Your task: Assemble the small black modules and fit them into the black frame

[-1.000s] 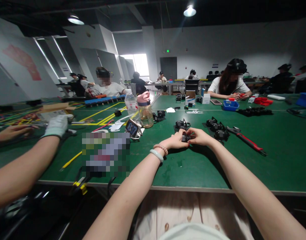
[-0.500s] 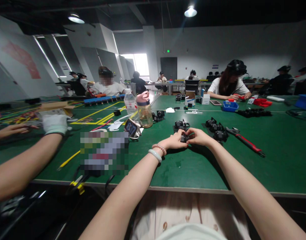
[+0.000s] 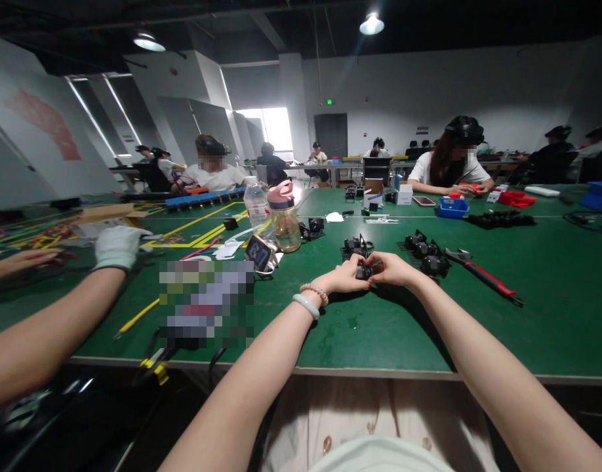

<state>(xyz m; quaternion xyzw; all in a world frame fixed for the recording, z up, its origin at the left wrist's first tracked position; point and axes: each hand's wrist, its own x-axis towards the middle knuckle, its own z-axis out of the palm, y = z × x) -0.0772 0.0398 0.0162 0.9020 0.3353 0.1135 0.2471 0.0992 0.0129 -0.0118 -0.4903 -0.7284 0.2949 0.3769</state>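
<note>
Just above the green table point(image 3: 478, 341), my left hand point(image 3: 349, 275) and my right hand point(image 3: 390, 270) meet at a small black part point(image 3: 364, 270). Fingers of both hands are closed round it from either side and hide much of it. A bead bracelet and a pale bangle circle my left wrist. Directly behind my fingers stands another black part point(image 3: 353, 245). To the right of my right hand lies a group of black parts point(image 3: 431, 259), and beside them an adjustable wrench point(image 3: 492, 278) with red and black handles.
Left of my hands stand an amber bottle point(image 3: 286, 229), a clear bottle point(image 3: 256, 206) and a small screen point(image 3: 260, 254). A co-worker's gloved hand point(image 3: 117, 248) is at the far left. A blue bin point(image 3: 453, 208) and a phone point(image 3: 423, 201) lie farther back.
My hands stay at the black part with hardly any movement. The co-worker's gloved hand has shifted slightly right. The view has tilted a little.
</note>
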